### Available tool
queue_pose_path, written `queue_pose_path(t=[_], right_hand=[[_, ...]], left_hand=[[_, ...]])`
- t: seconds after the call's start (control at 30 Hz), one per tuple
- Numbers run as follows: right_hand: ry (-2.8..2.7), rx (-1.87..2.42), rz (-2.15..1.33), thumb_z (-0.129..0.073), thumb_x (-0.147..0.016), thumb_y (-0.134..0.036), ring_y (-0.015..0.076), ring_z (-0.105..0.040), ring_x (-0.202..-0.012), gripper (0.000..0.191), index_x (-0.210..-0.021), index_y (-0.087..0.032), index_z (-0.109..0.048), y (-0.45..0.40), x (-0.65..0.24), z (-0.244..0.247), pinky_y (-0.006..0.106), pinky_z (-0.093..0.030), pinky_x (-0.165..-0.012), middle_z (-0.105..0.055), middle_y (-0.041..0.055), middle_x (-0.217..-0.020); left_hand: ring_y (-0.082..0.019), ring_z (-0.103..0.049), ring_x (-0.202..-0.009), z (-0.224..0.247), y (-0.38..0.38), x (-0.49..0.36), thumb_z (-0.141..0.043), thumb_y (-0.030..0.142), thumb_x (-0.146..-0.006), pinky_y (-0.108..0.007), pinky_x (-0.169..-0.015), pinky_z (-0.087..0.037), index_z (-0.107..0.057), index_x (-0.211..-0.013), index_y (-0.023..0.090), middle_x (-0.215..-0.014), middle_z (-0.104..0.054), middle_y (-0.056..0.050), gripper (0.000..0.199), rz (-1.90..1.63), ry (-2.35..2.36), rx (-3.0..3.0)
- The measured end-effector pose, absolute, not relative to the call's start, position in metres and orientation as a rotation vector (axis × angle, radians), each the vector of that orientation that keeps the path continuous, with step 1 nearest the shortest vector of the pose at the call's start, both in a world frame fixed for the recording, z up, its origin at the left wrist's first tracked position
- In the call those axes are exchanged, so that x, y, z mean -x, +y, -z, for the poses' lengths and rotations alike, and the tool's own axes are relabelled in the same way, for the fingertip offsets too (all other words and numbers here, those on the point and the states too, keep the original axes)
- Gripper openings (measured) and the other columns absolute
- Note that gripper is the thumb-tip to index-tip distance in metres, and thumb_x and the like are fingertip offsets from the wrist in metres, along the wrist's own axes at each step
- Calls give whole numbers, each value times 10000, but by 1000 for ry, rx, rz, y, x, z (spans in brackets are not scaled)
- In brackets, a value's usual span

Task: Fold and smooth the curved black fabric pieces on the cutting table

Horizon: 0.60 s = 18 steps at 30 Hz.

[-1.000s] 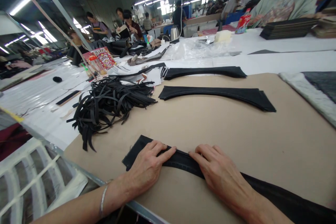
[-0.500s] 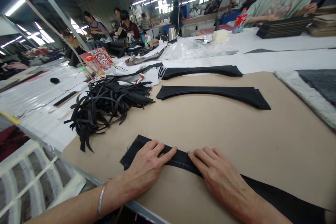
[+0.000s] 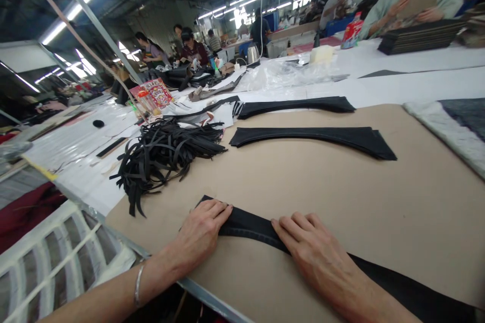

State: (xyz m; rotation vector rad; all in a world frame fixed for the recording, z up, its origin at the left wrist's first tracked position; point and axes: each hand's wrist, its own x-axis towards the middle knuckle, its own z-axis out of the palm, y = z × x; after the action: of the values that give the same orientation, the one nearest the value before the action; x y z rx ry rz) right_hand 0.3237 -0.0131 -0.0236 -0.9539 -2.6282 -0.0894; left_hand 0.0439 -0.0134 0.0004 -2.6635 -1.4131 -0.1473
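The long black piece (image 3: 248, 224) lay on a tan sheet (image 3: 341, 186) over a white-covered table (image 3: 401, 86); in the workroom beyond it, several people (image 3: 193, 50) were visible. The left hand (image 3: 204, 227) pressed palm down across its left end, fingers slightly bent, unclosed; the right hand (image 3: 312, 242) pressed its middle likewise. Well beyond the piece stood a metal kettle (image 3: 252, 54), a red bottle (image 3: 351, 33) and an orange-lidded jar (image 3: 149, 102), contents indistinct. Beyond its left end lay a heap of black strips (image 3: 162, 149); beyond its middle, two curved black stacks (image 3: 303, 137). A white slatted frame (image 3: 56, 262) stood to its left.
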Motion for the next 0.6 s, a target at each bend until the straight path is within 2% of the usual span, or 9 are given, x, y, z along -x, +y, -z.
queue_pose_path(t=[0.07,0.13,0.2,0.27,0.33,0.43,0.6], right_hand=[[-2621,953,105,-648,-797,-51,215,-441,-808,347,-1129,-107,-565,-14,-324,24,386,-335,-686,-558,45,-973],[-2617,948,116,-644,-801,-47,214,-443,-804,343,-1129,-109,-566,-14,-323,23,386,-340,-685,-555,42,-958],[-2615,948,134,-633,-805,-40,215,-446,-800,320,-1110,-118,-574,-15,-323,22,387,-346,-684,-553,40,-943],[-2614,968,150,-615,-818,-36,217,-448,-799,278,-1079,-126,-587,-16,-322,20,390,-354,-692,-553,45,-936],[-2617,1003,142,-605,-835,-43,219,-457,-816,214,-1028,-136,-598,-17,-320,18,393,-362,-721,-554,52,-945],[-2614,1030,124,-616,-857,-65,221,-469,-839,146,-984,-137,-601,-18,-320,14,387,-361,-746,-556,56,-946],[-2555,1026,93,-589,-897,-72,206,-475,-807,152,-1035,-133,-588,-15,-335,14,365,-345,-751,-560,36,-876]], left_hand=[[-228,-553,-943,-6,-12,-42,-447,13,-847,-412,-882,-507,-648,-1056,137,-1003,-639,-89,315,148,-1497,2565],[-255,-544,-969,-12,-12,-51,-449,2,-825,-453,-879,-503,-664,-988,136,-1014,-633,-107,302,221,-1538,2462],[-265,-529,-1040,-15,-15,-72,-429,-11,-821,-467,-918,-489,-638,-1075,135,-1107,-614,-118,360,344,-1509,2460],[-239,-531,-1067,-13,-19,-101,-409,-10,-835,-429,-948,-488,-570,-1203,145,-1155,-603,-104,431,444,-1466,2598],[-212,-555,-1021,-5,-25,-128,-399,-7,-834,-386,-930,-510,-554,-1211,151,-1115,-618,-83,437,493,-1471,2762],[-218,-575,-990,12,-33,-148,-376,-18,-806,-406,-909,-534,-556,-1191,139,-1082,-624,-90,453,559,-1536,2817],[-229,-528,-1170,29,-40,-137,-336,-32,-816,-427,-997,-507,-455,-1345,142,-1254,-571,-125,569,665,-1394,2774]])
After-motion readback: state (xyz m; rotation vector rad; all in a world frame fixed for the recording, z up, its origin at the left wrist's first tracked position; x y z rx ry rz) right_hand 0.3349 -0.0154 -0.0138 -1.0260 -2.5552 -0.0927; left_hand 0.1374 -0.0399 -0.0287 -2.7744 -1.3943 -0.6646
